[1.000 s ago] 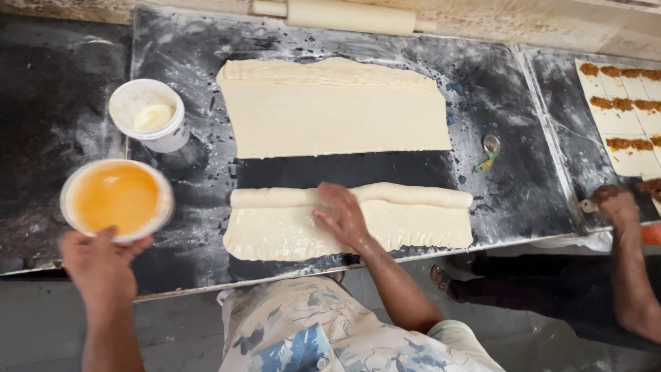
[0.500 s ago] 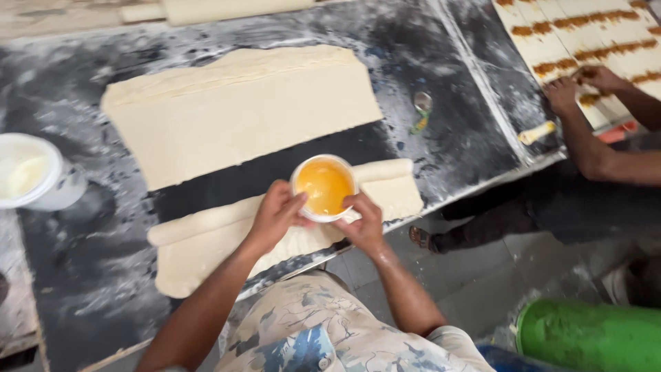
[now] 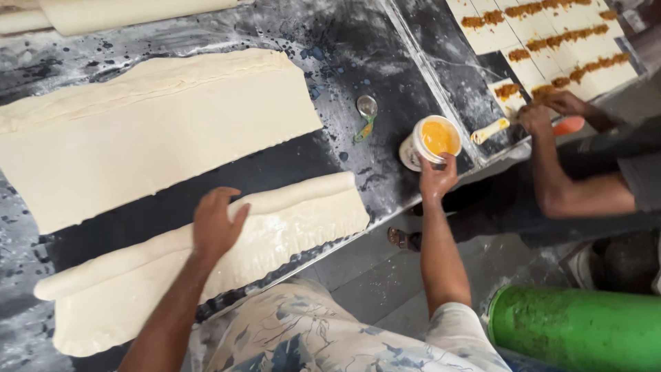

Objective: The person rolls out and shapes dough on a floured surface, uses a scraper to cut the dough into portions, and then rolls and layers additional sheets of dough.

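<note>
Already perched at the right-hand edge of the dark, floured tabletop (image 3: 385,41): white tub of yellow egg wash (image 3: 430,142), gripped from the near side by the right hand (image 3: 436,180), fingers wrapped on its wall and rim. Close to a spill there — a nudge outward, or a slack grip on a wet wall, and over the edge onto the floor or down the forearm. Crowded on that side too: a co-worker's hands (image 3: 544,114) just beyond, working at the cut dough squares with brown filling (image 3: 544,41) on the adjoining board, with a pale-handled tool (image 3: 490,131) between; a bumped elbow, enough to tip the tub.

Pressed flat on the near, half-rolled strip of dough (image 3: 227,255) along the front edge: left hand (image 3: 215,224), fingers spread and open, holding nothing, only resting on the fold. Too much weight there, likely a dent or a stretched, uneven roll; near rim of the strip almost overhanging the edge, so a drag toward the body could pull it off.

Farther back, larger dough sheet (image 3: 151,131), apart from the strip. Small spoon (image 3: 366,110) lying between sheet and tub. Green cylinder (image 3: 578,331) standing on the floor at right.
</note>
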